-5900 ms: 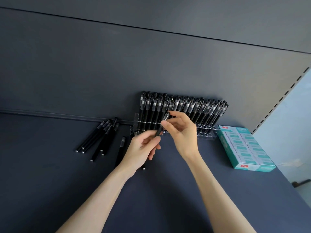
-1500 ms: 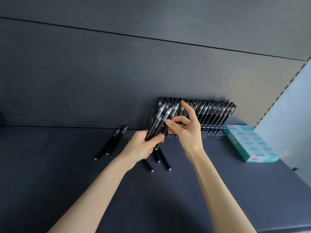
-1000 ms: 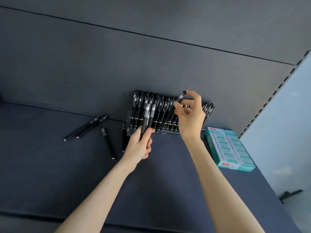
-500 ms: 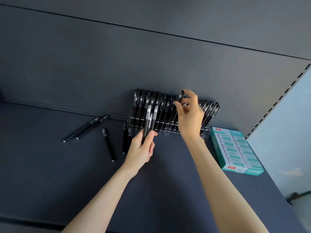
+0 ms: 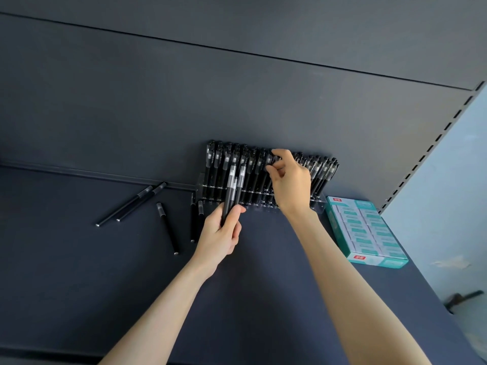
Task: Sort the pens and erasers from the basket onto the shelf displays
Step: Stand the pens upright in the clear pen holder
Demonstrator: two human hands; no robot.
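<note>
Left grip (image 5: 218,238) clamps round a bundle of black pens (image 5: 233,191), upright before the clear plastic rack (image 5: 320,205); right grip (image 5: 290,185) pinches one pen (image 5: 269,161) in the packed row. Dark matte shelf (image 5: 79,285) lies open leftward past loose pens (image 5: 167,227); teal eraser box (image 5: 366,230) hems the right. That pinched pen sits lower than before.

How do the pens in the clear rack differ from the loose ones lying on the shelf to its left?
The pens in the rack stand upright, packed side by side in a row; the loose pens lie flat on the shelf. The pens in the rack all point one way, while the loose pens lie at different angles. The rack holds many; five lie loose in view. Both kinds are black with a clear band.
</note>
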